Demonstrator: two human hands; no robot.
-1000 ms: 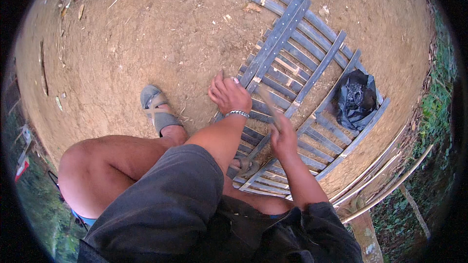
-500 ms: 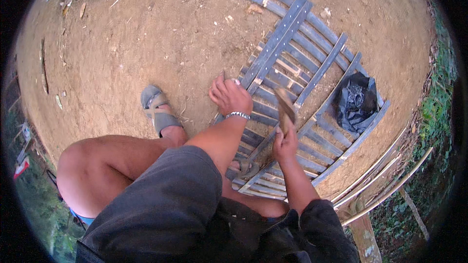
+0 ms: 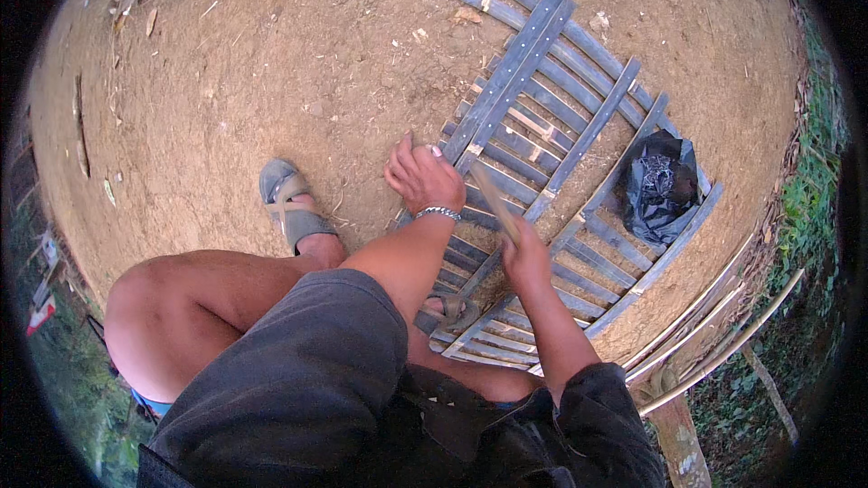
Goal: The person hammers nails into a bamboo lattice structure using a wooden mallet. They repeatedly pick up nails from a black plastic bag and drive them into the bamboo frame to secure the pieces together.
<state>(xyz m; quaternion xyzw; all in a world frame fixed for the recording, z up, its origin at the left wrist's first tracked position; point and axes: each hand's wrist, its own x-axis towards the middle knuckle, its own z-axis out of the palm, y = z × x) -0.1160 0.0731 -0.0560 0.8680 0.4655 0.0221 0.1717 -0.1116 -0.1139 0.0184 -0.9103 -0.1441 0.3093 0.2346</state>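
Note:
My left hand (image 3: pixel 425 177), with a chain bracelet at the wrist, bends its fingers at the near end of a doubled dark slat (image 3: pixel 511 81). That slat belongs to a ladder-like frame of dark bamboo strips (image 3: pixel 592 149) lying on the ground. What the fingers hold is hidden beneath them. In my right hand (image 3: pixel 526 258) is a flat, brown, blade-like tool (image 3: pixel 495 202). Its tip reaches close to the slat's end, beside my left hand; I cannot tell whether it touches. Small pale nail-like dots run along the doubled slat.
On the frame's right part sits an open black plastic bag (image 3: pixel 663 188) with small dark pieces inside. My sandalled foot (image 3: pixel 294 203) stands on bare soil, the other (image 3: pixel 448 312) at the frame. Long poles (image 3: pixel 723 343) lie at the lower right, by green plants (image 3: pixel 805 208).
My right hand has swung the brown tool down and left, toward the slat's end near my left hand. The left hand stays almost in place.

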